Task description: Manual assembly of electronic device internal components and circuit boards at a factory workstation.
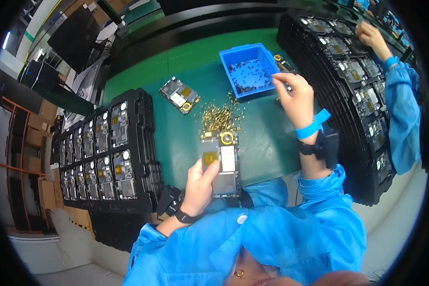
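My left hand (199, 188) grips a phone-sized circuit board (228, 183) by its left edge, thumb on top. The board carries a white label, a gold-coloured patch and a yellow ring at its far end. Just beyond it lies a loose heap of small brass-coloured parts (219, 117). My right hand (295, 97) is raised at the near right corner of a blue bin (228, 71), fingers curled and fingertips together. Whatever they may hold is too small to make out. Many tiny black pieces (248, 86) lie scattered inside the bin.
Another circuit board (180, 96) lies on the green mat (176, 148), left of the bin; one more (283, 64) is partly hidden behind my right hand. Stacked black trays of boards stand at left (150, 138) and right (319, 81). A co-worker's hand (369, 35) reaches over the right trays.
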`<state>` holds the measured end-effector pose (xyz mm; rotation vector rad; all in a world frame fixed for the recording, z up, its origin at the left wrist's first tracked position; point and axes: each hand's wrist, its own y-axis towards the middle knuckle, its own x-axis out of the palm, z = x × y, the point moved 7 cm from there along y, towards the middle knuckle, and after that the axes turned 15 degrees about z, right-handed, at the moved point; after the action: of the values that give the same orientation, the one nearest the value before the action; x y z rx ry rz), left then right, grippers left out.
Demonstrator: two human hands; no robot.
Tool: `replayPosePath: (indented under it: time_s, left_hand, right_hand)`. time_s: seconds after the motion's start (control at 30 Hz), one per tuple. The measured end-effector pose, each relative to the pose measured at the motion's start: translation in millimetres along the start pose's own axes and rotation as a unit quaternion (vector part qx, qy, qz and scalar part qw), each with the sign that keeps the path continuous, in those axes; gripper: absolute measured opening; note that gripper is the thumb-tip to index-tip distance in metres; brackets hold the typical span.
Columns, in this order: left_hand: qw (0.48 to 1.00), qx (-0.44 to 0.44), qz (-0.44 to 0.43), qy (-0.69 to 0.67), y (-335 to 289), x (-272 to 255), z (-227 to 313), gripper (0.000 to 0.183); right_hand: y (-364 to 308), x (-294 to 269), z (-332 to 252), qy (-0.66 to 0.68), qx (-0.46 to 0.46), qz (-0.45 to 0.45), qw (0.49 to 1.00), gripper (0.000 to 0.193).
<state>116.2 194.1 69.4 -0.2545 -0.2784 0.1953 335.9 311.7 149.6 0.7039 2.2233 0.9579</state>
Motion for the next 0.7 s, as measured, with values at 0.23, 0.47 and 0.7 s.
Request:
replayPosePath:
  time_s: [0.23, 0.47, 0.7]
  left_hand:
    - [0.994, -0.048, 0.033, -0.087, 3.9, 4.4, 2.6, 0.027]
    - [0.995, -0.012, 0.037, -0.092, 7.0, 0.6, 2.1, 0.028]
    - [0.997, -0.011, 0.013, -0.082, 3.7, 2.8, 4.8, 0.032]
  right_hand:
    - [-95.4, 7.1, -33.4, 0.264, 0.299, -0.280, 0.873, 0.016]
    - [-147.3, 29.0, -55.7, 0.356, 0.408, -0.395, 0.742, 0.014]
    - [-148.6, 29.6, -57.6, 0.381, 0.428, -0.404, 0.713, 0.017]
